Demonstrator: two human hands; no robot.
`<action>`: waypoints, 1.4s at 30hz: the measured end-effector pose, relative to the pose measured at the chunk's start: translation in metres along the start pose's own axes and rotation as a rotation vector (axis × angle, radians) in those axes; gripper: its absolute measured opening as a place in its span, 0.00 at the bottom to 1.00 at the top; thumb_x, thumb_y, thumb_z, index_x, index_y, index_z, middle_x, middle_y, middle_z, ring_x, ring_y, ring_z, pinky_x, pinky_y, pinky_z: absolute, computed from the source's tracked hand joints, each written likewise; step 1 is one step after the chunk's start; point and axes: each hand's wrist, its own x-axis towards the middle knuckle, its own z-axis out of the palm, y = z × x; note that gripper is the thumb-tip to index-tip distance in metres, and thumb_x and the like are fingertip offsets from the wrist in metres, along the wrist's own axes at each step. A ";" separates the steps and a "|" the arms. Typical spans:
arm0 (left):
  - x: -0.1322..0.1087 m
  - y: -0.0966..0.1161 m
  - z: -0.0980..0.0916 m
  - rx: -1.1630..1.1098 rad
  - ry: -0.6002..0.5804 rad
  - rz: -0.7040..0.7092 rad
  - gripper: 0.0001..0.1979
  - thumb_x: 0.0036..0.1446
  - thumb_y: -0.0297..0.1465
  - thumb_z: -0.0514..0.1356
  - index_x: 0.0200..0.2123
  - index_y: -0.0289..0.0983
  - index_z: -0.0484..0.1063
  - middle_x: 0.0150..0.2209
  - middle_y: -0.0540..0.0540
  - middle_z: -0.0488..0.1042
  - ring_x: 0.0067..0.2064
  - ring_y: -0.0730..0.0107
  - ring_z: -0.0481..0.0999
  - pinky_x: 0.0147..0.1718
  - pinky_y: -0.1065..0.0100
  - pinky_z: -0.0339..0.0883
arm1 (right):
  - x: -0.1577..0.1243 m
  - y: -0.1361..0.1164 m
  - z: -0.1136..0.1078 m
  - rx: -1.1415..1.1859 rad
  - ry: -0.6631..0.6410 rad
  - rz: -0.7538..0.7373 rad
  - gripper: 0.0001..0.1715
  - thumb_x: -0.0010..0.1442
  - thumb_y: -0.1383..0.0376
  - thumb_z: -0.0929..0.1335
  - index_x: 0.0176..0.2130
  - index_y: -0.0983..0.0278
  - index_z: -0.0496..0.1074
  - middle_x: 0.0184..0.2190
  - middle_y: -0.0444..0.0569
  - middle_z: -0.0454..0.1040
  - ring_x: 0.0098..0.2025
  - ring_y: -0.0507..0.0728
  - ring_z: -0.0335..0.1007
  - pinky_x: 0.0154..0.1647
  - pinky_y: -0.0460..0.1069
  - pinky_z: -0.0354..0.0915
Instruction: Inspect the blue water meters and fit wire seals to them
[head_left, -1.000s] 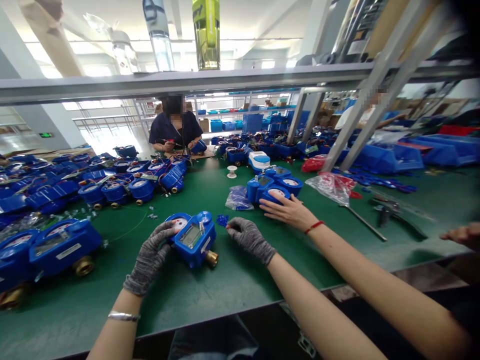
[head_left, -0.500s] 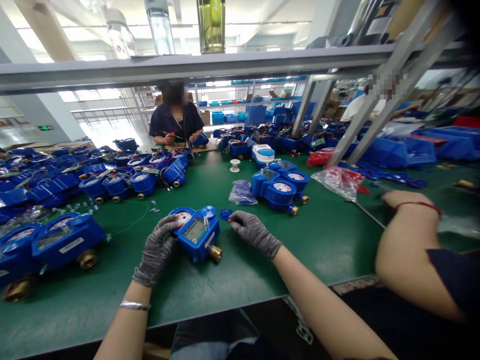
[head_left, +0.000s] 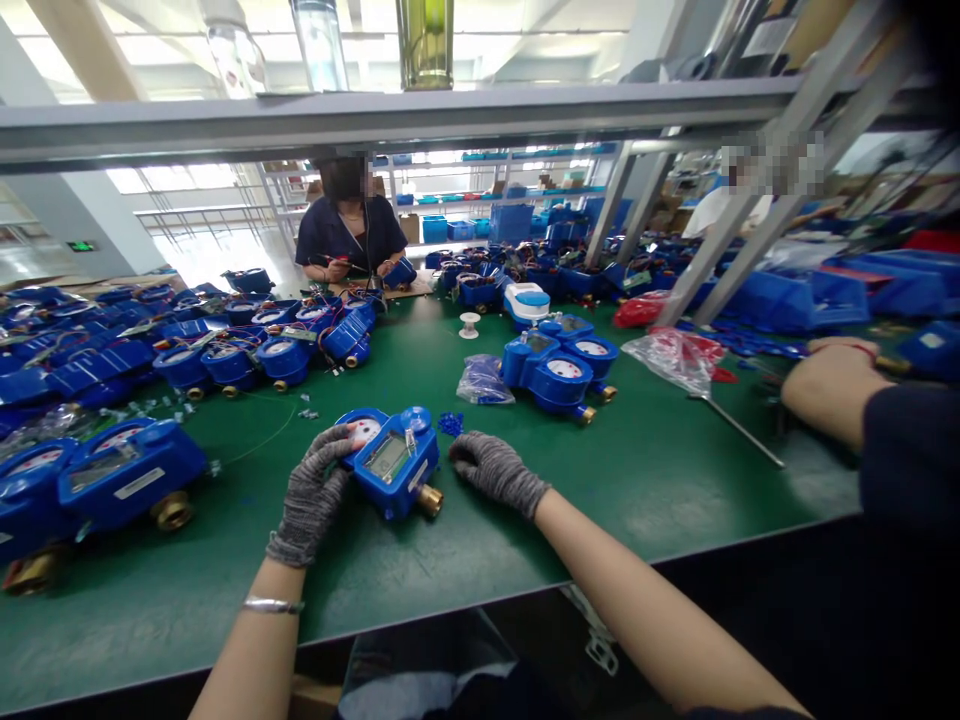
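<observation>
A blue water meter (head_left: 394,462) with a grey display, a round white dial and a brass threaded end lies on the green bench. Gripping its left side by the dial is my left hand (head_left: 311,495), in a grey knitted glove with bare fingertips. My right hand (head_left: 499,468), gloved alike, rests just right of the meter, apart from it. Its fingers are curled together; whatever they may hold is hidden. Beyond those fingertips sits a small heap of tiny blue parts (head_left: 451,424). A clear bag of blue parts (head_left: 485,381) lies behind the heap.
More finished-looking meters (head_left: 561,383) stand behind right, others (head_left: 135,470) at left. Many opened meters (head_left: 277,360) fill the back left. A screwdriver-like rod (head_left: 742,432) lies at right near a neighbour's arm (head_left: 832,395). Another person (head_left: 352,235) works opposite. A metal shelf (head_left: 480,120) crosses overhead.
My right hand has drawn slightly down and left, away from the tiny blue parts toward the meter. My left hand keeps its grip. The neighbour's arm at right has reached farther forward.
</observation>
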 end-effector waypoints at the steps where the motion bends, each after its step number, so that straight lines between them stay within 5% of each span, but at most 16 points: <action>1: 0.000 0.000 0.000 0.000 -0.001 0.000 0.11 0.60 0.27 0.60 0.45 0.41 0.76 0.55 0.43 0.71 0.58 0.56 0.70 0.61 0.49 0.62 | 0.001 -0.003 0.000 -0.003 -0.004 -0.001 0.11 0.57 0.69 0.69 0.42 0.65 0.77 0.40 0.52 0.77 0.42 0.58 0.72 0.43 0.49 0.65; 12: -0.003 0.000 0.000 -0.010 0.003 -0.008 0.12 0.60 0.27 0.59 0.46 0.42 0.76 0.56 0.44 0.71 0.59 0.56 0.69 0.62 0.48 0.60 | 0.001 -0.028 0.004 -0.041 -0.048 -0.061 0.13 0.59 0.67 0.67 0.43 0.60 0.78 0.40 0.49 0.77 0.43 0.57 0.71 0.44 0.48 0.63; 26: -0.003 0.002 0.001 -0.032 0.011 -0.014 0.12 0.60 0.29 0.60 0.46 0.43 0.76 0.56 0.45 0.70 0.59 0.57 0.69 0.61 0.51 0.61 | 0.011 -0.016 0.000 0.013 0.075 -0.016 0.08 0.62 0.69 0.66 0.37 0.67 0.75 0.36 0.53 0.76 0.37 0.56 0.71 0.39 0.49 0.64; 42: -0.003 -0.004 0.003 -0.020 0.032 -0.025 0.11 0.60 0.28 0.60 0.45 0.43 0.76 0.55 0.44 0.71 0.58 0.57 0.70 0.62 0.49 0.60 | 0.023 -0.019 -0.025 0.140 0.036 -0.322 0.05 0.55 0.74 0.69 0.33 0.66 0.75 0.32 0.47 0.73 0.35 0.54 0.67 0.39 0.48 0.64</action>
